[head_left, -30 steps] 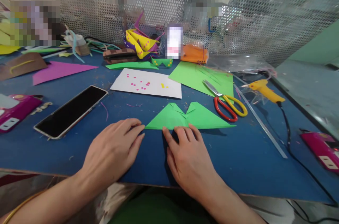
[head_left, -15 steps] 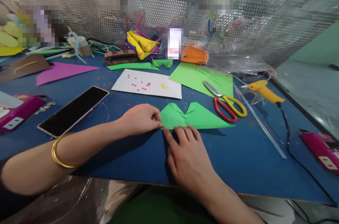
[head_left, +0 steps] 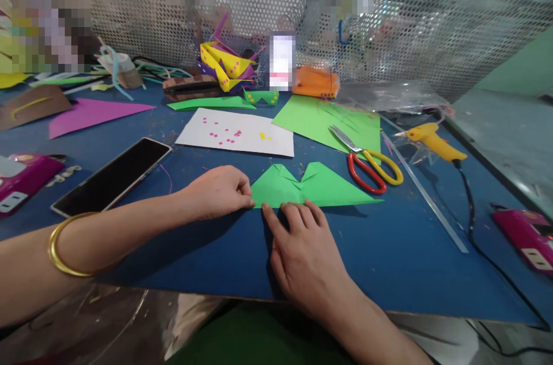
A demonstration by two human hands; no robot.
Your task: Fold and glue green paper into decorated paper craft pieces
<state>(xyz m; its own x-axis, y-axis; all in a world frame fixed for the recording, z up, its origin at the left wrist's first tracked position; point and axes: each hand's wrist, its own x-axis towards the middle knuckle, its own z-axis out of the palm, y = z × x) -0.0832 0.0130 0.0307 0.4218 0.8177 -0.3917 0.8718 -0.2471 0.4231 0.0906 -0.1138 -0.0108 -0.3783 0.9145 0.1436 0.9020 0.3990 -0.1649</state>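
Note:
A folded green paper [head_left: 285, 183] lies in front of me, with two rounded peaks on its far side and a straight fold along its near edge. My left hand [head_left: 222, 192] pinches the paper's left corner between thumb and fingers, and a gold bangle circles that wrist. Flat against the near edge, the spread fingertips of my right hand [head_left: 305, 244] press the paper; the palm side is hidden. The paper's right point runs out past my right hand toward red-and-yellow-handled scissors [head_left: 367, 160].
Behind lie a white sheet [head_left: 242, 146] with small pink and yellow pieces, and a light green sheet [head_left: 302, 117]. A black phone [head_left: 114, 175] is at left. A yellow glue gun [head_left: 436, 143] with a cord and a clear strip [head_left: 425, 192] are at right.
My left hand has slid left along the paper's near edge, uncovering more of its left corner. My right fingers stay pressed on the edge. The view has shifted slightly.

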